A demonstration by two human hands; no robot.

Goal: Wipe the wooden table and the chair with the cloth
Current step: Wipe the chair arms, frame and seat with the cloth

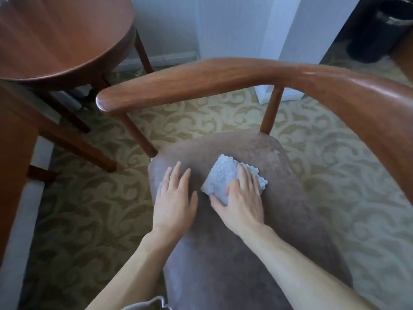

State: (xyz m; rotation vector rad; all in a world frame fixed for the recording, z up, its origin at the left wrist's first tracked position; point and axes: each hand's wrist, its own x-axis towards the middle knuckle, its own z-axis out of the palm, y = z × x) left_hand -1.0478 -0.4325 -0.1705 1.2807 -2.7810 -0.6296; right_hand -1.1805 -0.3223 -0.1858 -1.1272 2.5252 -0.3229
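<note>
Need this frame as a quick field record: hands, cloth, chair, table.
left hand: flat on chair seat, empty
right hand: pressing cloth onto seat
cloth: light blue, folded, mid-seat
chair armrest: curved wood, untouched
wooden table: round, upper left, beside chair
floor: patterned carpet

Chair (223,79): curved rail and spindles of reddish-brown wood, polished smooth, glossy with light streaks; seat (257,231) of matt grey-brown fabric, short suede-like nap with paler brushed patches.
Cloth (223,177): pale blue, soft nubbly pile, zigzag-cut edges.
Table (55,34): round top of dark reddish wood, smooth satin sheen.
Carpet (335,175): matt woven pile, cream-and-tan scroll pattern.
Bin (380,30): black, glossy.
</note>
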